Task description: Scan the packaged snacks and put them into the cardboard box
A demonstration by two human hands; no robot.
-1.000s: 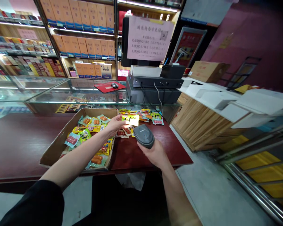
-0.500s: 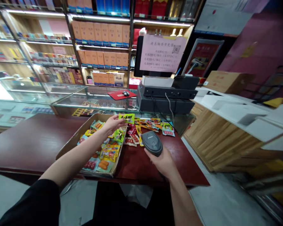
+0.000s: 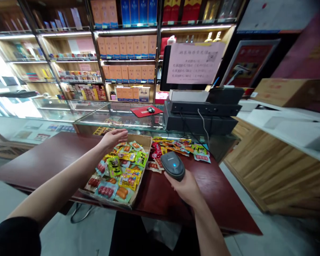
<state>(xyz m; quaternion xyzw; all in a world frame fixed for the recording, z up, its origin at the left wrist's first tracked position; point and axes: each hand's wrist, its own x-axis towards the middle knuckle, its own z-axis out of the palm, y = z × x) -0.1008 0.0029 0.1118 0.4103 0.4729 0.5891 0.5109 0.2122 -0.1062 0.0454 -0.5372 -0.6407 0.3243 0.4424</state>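
My left hand [image 3: 114,138] hovers over the far left edge of a shallow cardboard box [image 3: 147,142], fingers stretched out and nothing in them. Small snack packets fill the box, among them a green one [image 3: 114,166] and a yellow one [image 3: 129,179]. My right hand [image 3: 186,186] is wrapped round the handle of a dark grey barcode scanner [image 3: 172,166], whose blue light is on. Beyond the scanner lies a loose pile of packets [image 3: 176,145], with red ones at its left end.
The dark red table [image 3: 202,199] bears the box. Past it stand a glass counter [image 3: 117,113] with a red mouse pad [image 3: 146,111], a black register [image 3: 202,119] and stocked shelves. A wooden cabinet [image 3: 285,170] stands at the right.
The green packet has left my left hand, which has moved left and opened. A blue light now shows on the scanner. The view has shifted, so the scene sits further right.
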